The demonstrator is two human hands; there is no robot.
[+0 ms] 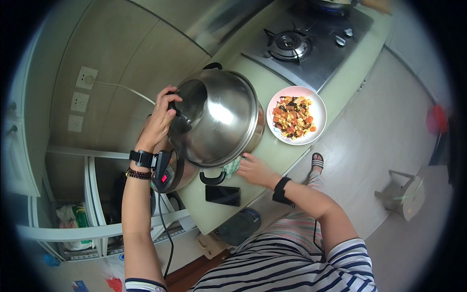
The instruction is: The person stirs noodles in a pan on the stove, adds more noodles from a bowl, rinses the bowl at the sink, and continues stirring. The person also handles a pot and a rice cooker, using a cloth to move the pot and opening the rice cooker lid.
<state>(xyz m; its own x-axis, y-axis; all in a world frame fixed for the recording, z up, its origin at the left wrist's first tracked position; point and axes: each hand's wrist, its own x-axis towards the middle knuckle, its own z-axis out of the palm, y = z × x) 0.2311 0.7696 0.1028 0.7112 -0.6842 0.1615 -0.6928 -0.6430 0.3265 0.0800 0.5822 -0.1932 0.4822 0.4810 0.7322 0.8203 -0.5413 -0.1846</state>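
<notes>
My left hand [160, 118] is closed round the black knob [176, 106] of a large, shiny domed steel lid [219, 117]. Under the lid stands a steel pot [258, 129] with black side handles; I cannot tell whether the lid rests fully on its rim. My right hand [257, 171] is low at the pot's near right side, its fingers closed on a green and white cloth [233, 167] that is partly hidden. Just below the pot's near handle [212, 177] lies a black phone [223, 195].
A plate [318, 117] of chopped cooked food sits right of the pot. Beyond it is a gas hob [311, 48]; a pan [333, 6] and someone's hand [377, 5] show at the far edge. A cooker with a lit display [168, 177] stands left. A stool [404, 194] is on the floor.
</notes>
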